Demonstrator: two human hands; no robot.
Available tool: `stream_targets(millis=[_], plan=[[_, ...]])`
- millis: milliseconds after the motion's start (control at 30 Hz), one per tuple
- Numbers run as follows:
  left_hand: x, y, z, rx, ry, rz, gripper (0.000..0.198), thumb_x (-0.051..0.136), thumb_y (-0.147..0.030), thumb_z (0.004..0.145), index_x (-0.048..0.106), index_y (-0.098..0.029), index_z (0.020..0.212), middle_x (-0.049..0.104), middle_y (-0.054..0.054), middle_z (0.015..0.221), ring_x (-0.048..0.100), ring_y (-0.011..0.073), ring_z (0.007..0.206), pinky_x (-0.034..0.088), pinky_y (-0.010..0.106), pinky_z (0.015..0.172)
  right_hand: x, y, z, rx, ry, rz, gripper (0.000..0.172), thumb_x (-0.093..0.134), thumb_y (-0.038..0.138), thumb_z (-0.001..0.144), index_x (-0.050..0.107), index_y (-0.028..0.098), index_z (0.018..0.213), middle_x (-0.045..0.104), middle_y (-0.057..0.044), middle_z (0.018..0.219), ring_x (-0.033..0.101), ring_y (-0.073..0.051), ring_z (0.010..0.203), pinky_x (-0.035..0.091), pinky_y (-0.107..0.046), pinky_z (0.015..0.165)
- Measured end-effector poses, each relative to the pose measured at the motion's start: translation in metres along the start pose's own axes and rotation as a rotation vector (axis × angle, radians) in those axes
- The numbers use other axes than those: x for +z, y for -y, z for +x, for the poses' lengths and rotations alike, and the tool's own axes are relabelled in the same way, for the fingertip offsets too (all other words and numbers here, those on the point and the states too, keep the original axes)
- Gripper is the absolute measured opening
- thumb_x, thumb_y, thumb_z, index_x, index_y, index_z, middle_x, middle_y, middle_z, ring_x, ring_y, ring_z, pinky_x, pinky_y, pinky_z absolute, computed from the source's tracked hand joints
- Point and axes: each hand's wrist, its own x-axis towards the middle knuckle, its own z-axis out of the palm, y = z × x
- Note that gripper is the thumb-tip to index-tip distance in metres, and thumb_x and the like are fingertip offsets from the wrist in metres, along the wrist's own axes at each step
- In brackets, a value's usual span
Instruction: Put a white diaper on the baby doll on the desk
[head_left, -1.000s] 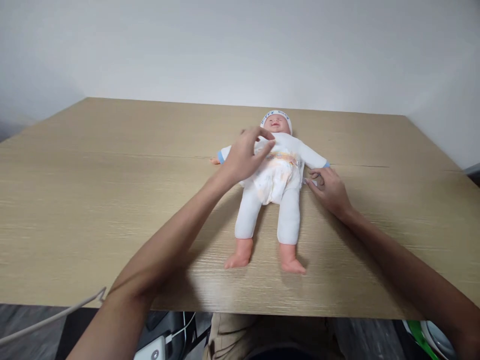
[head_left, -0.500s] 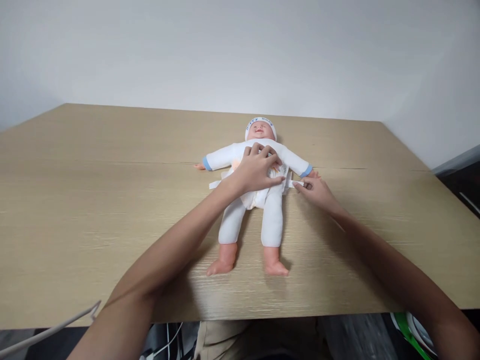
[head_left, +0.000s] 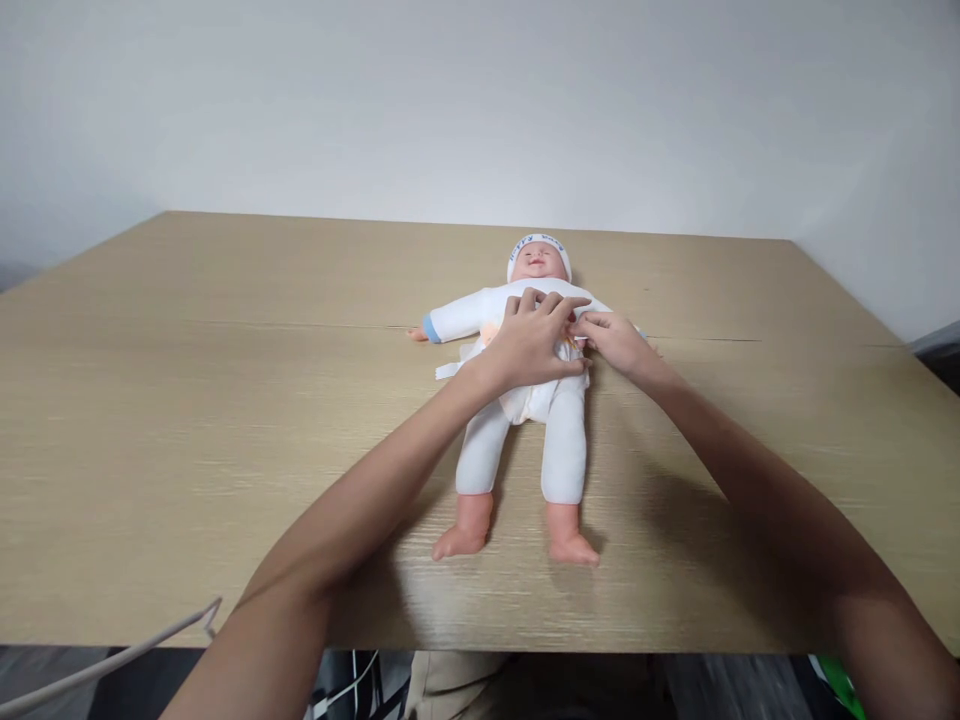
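A baby doll (head_left: 566, 450) in a white suit and a printed white cap lies on its back, feet toward me. Round its hips is a white diaper (head_left: 528, 403), partly covered by my hands. My left hand (head_left: 534, 340) presses on the diaper's front with fingers spread. Just right of it, my right hand (head_left: 611, 340) has thumb and fingers pinched together at the diaper's waist on the right side. The tab in that pinch is mostly hidden by the fingers. On the left side, the other diaper tab (head_left: 448, 370) sticks out loose over the table.
The doll lies on a wide wooden table (head_left: 225, 450) with a plain wall behind. A pale cable (head_left: 112, 660) rises at the front left edge. More cables (head_left: 345, 690) and a green item (head_left: 840, 685) show below the front edge.
My right hand has brought the right tab inward and up from beside the doll onto the diaper's front. My left hand stays pressed there. The view has shifted slightly.
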Motion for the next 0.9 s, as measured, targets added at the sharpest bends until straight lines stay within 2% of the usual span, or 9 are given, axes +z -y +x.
stream_targets(millis=[100, 167, 267, 333, 467, 600, 733, 800, 900], plan=[[-0.001, 0.0, -0.001, -0.014, 0.0, -0.014, 0.084, 0.08, -0.043, 0.085, 0.05, -0.019, 0.16, 0.066, 0.014, 0.151, 0.049, 0.0422, 0.135, 0.038, 0.056, 0.116, 0.008, -0.003, -0.007, -0.025, -0.023, -0.056, 0.04, 0.066, 0.06, 0.091, 0.058, 0.024, 0.075, 0.06, 0.0, 0.074, 0.055, -0.019, 0.07, 0.043, -0.035, 0.064], [-0.001, 0.0, -0.001, -0.015, 0.0, -0.022, 0.079, 0.079, -0.042, 0.084, 0.053, -0.019, 0.155, 0.067, 0.014, 0.15, 0.049, 0.0422, 0.134, 0.038, 0.056, 0.115, 0.01, -0.005, -0.02, -0.111, -0.102, -0.106, 0.036, 0.068, 0.059, 0.095, 0.062, 0.025, 0.086, 0.066, -0.001, 0.08, 0.06, -0.021, 0.074, 0.049, -0.036, 0.068], [-0.001, 0.0, -0.002, -0.016, 0.001, -0.029, 0.075, 0.079, -0.042, 0.086, 0.055, -0.018, 0.152, 0.068, 0.014, 0.149, 0.049, 0.0426, 0.134, 0.039, 0.056, 0.114, 0.011, -0.008, -0.044, -0.346, -0.255, -0.261, 0.024, 0.067, 0.05, 0.102, 0.068, 0.026, 0.105, 0.077, -0.008, 0.105, 0.07, -0.028, 0.099, 0.058, -0.046, 0.094], [-0.001, 0.001, -0.002, -0.016, 0.006, -0.038, 0.079, 0.08, -0.047, 0.088, 0.053, -0.017, 0.156, 0.068, 0.016, 0.149, 0.049, 0.0434, 0.135, 0.038, 0.057, 0.115, 0.01, -0.013, -0.056, -0.507, -0.279, -0.364, 0.025, 0.061, 0.042, 0.108, 0.072, 0.026, 0.123, 0.077, -0.012, 0.129, 0.07, -0.032, 0.124, 0.053, -0.054, 0.114], [0.001, 0.001, -0.002, -0.006, 0.0, -0.066, 0.085, 0.082, -0.056, 0.087, 0.052, -0.018, 0.157, 0.069, 0.016, 0.146, 0.048, 0.0444, 0.136, 0.036, 0.058, 0.116, 0.005, -0.026, -0.064, -0.681, -0.149, -0.436, 0.043, 0.048, 0.035, 0.115, 0.065, 0.026, 0.154, 0.069, -0.011, 0.157, 0.058, -0.032, 0.153, 0.043, -0.059, 0.131], [0.0, 0.002, -0.004, -0.005, -0.02, -0.08, 0.08, 0.081, -0.052, 0.089, 0.054, -0.018, 0.155, 0.07, 0.016, 0.146, 0.048, 0.0446, 0.137, 0.036, 0.059, 0.116, 0.002, -0.035, -0.061, -0.742, -0.081, -0.466, 0.052, 0.048, 0.037, 0.115, 0.058, 0.025, 0.165, 0.064, -0.01, 0.165, 0.048, -0.033, 0.163, 0.038, -0.061, 0.136], [-0.006, 0.01, -0.011, 0.072, -0.021, -0.206, 0.071, 0.073, -0.057, 0.095, 0.055, -0.022, 0.155, 0.068, 0.014, 0.151, 0.051, 0.0425, 0.14, 0.036, 0.06, 0.119, 0.001, -0.035, -0.059, -0.744, -0.009, -0.463, 0.055, 0.044, 0.039, 0.116, 0.052, 0.026, 0.169, 0.058, -0.011, 0.171, 0.049, -0.033, 0.163, 0.04, -0.062, 0.135], [-0.009, 0.018, -0.02, 0.092, -0.079, -0.282, 0.06, 0.065, -0.057, 0.102, 0.058, -0.023, 0.151, 0.067, 0.014, 0.152, 0.056, 0.0386, 0.139, 0.039, 0.057, 0.12, 0.0, -0.035, -0.059, -0.744, 0.013, -0.457, 0.054, 0.041, 0.038, 0.117, 0.05, 0.026, 0.17, 0.056, -0.011, 0.172, 0.049, -0.032, 0.162, 0.04, -0.062, 0.134], [-0.008, 0.035, -0.041, 0.047, -0.239, -0.304, 0.043, 0.053, -0.048, 0.11, 0.064, -0.023, 0.143, 0.069, 0.013, 0.148, 0.061, 0.0337, 0.138, 0.041, 0.053, 0.122, -0.001, -0.037, -0.058, -0.764, 0.034, -0.456, 0.056, 0.04, 0.038, 0.118, 0.044, 0.029, 0.173, 0.052, -0.009, 0.176, 0.047, -0.031, 0.164, 0.038, -0.061, 0.136]])
